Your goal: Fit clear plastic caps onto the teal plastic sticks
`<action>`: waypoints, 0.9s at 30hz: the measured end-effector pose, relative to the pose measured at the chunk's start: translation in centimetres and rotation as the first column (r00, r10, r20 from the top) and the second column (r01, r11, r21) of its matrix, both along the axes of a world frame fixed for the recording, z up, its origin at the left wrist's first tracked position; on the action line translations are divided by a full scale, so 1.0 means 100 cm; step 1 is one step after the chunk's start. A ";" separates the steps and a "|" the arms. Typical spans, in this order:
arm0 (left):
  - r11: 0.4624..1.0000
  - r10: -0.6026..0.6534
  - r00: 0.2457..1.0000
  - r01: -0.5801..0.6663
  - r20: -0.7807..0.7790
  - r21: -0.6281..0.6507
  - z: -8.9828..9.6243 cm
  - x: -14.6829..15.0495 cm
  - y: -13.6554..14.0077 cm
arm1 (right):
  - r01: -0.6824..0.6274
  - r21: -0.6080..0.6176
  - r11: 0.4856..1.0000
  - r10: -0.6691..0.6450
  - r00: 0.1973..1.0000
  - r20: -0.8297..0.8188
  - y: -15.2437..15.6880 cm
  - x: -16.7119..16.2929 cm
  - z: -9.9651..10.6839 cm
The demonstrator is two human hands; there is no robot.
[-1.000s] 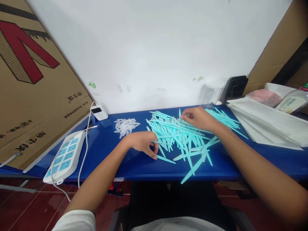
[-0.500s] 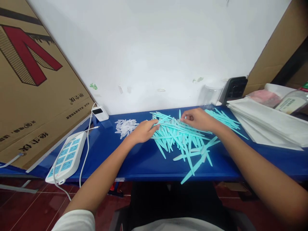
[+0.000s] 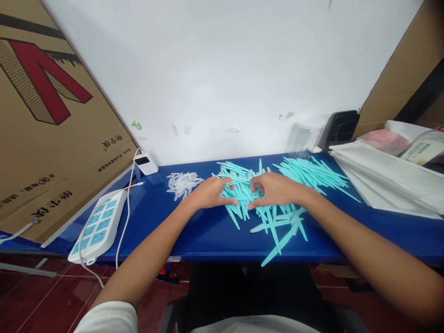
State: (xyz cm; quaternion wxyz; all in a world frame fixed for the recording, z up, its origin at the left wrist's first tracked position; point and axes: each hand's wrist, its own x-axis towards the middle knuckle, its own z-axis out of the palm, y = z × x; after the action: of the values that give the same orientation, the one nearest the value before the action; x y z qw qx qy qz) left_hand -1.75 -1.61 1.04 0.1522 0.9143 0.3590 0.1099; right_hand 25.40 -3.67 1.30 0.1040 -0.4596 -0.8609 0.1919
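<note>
A heap of long, thin turquoise plastic sticks [image 3: 243,208] with tapered ends lies on the blue tabletop [image 3: 208,236]. At its left side is my left hand [image 3: 213,192], its thumb spread away from the curled fingers over the sticks. Facing it, my right hand [image 3: 277,187] reaches in from the right, thumb and fingers also apart. Some sticks run between the two hands, and the fingers partly hide them. A second turquoise pile [image 3: 312,173] lies behind my right wrist, roughly aligned. Small whitish translucent pieces [image 3: 183,183] form a pile left of my left hand.
On the left are a white power strip [image 3: 100,226], a cable [image 3: 127,208] and a small white device [image 3: 146,164] by a large cardboard box [image 3: 69,152]. A clear cup [image 3: 307,134], a black object [image 3: 343,127] and white bags [image 3: 388,180] stand at the right.
My right hand has moved left and nearer, toward my left hand. My left thumb has spread from its pinch on a stick. The pile at the right shows more sticks.
</note>
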 end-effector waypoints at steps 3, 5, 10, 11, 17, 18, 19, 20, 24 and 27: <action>1.000 -0.006 0.999 0.005 -0.036 -0.027 -0.002 0.000 0.003 | -0.055 -0.016 0.998 0.055 0.998 0.022 -0.003 -0.007 -0.001; 0.999 -0.003 0.999 0.001 -0.041 -0.034 -0.004 0.000 0.004 | -0.073 -0.044 0.996 0.073 0.997 0.008 -0.005 -0.008 -0.001; 1.000 -0.016 0.999 0.016 -0.042 -0.021 -0.008 -0.001 0.007 | -0.089 -0.067 0.994 0.087 0.996 -0.029 -0.004 -0.005 -0.002; 1.000 -0.018 0.999 0.017 -0.034 -0.011 -0.009 -0.001 0.008 | -0.094 -0.078 0.993 0.091 0.995 -0.037 -0.003 -0.004 -0.003; 0.999 0.033 0.977 -0.039 0.208 0.025 -0.010 0.004 0.006 | -0.111 -0.097 0.989 0.098 0.987 -0.128 0.006 0.011 -0.006; 0.995 0.077 0.953 -0.090 0.292 0.032 -0.009 0.004 0.006 | -0.098 -0.096 0.991 0.083 0.986 -0.145 0.007 0.014 -0.004; 0.986 0.133 0.916 -0.159 0.378 0.040 -0.008 0.005 0.006 | -0.079 -0.090 0.993 0.064 0.984 -0.164 0.008 0.017 -0.002; 0.970 0.193 0.865 -0.239 0.464 0.042 -0.008 0.005 0.007 | -0.054 -0.075 0.996 0.040 0.982 -0.185 0.009 0.020 0.001; 0.908 0.358 0.639 -0.408 0.680 -0.095 -0.007 0.004 0.013 | 0.042 0.033 0.999 -0.031 0.954 -0.299 0.007 0.023 0.011; 0.922 0.367 0.614 -0.342 0.699 -0.183 -0.009 0.006 0.014 | 0.010 0.075 0.997 0.015 0.942 -0.335 0.003 0.018 0.012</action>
State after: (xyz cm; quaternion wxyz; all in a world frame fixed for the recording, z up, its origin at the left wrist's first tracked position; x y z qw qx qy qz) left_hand -1.15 -0.21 0.12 0.2701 0.7049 0.4449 0.4819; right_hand 27.18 -3.34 2.52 0.2662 -0.4149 -0.8378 0.2348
